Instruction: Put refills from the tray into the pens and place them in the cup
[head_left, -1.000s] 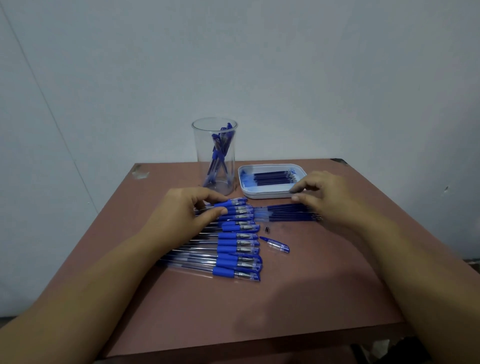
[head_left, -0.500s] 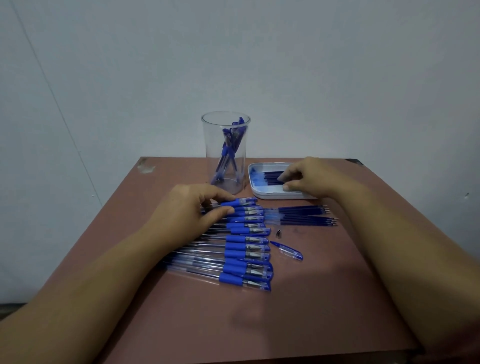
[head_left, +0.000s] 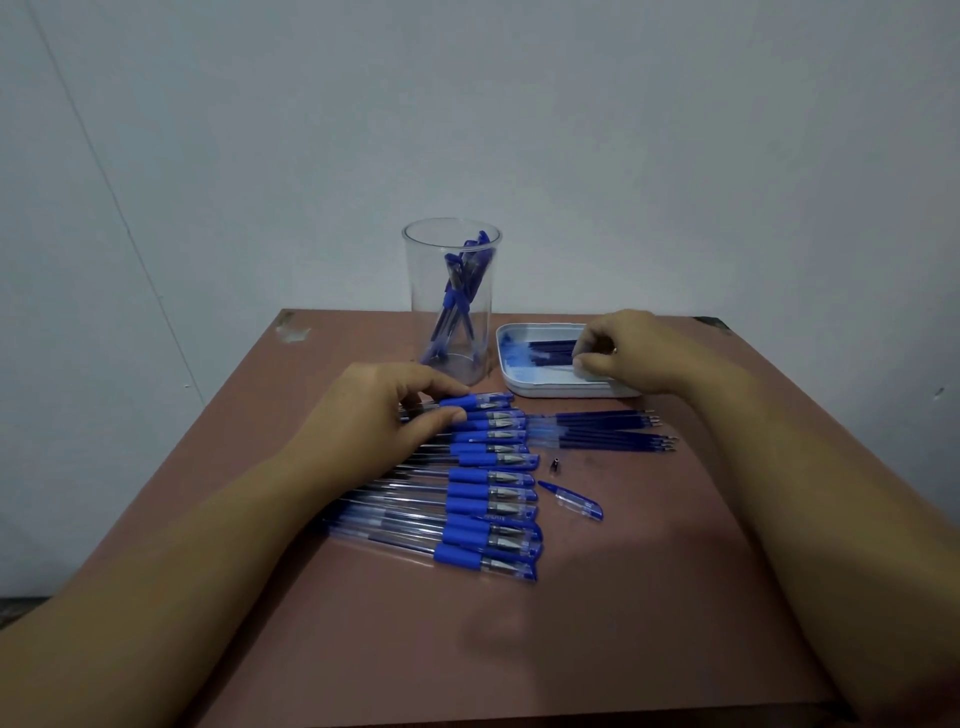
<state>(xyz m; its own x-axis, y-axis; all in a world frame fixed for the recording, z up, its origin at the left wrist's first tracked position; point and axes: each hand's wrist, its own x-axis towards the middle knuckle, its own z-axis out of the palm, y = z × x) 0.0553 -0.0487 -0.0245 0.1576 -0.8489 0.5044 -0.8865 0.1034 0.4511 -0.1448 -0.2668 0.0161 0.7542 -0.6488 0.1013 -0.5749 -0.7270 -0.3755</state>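
Working at brown worktop (head_left: 519, 649), grey wall (head_left: 623, 156) behind; my left hand (head_left: 384, 415) is gripping a blue-gripped pen (head_left: 483, 401), right hand (head_left: 634, 353) pinching dark refills (head_left: 550, 351) in tray (head_left: 519, 387).

Dark blue refills (head_left: 550, 351) lie in the white tray (head_left: 545, 391), pens (head_left: 488, 491) rowed before the upright clear cup (head_left: 422, 291).

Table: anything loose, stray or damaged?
Yes. A loose pen cap and a small dark piece lie apart from the pen row; several refills lie outside the tray; the table looks chipped at its far-left corner.
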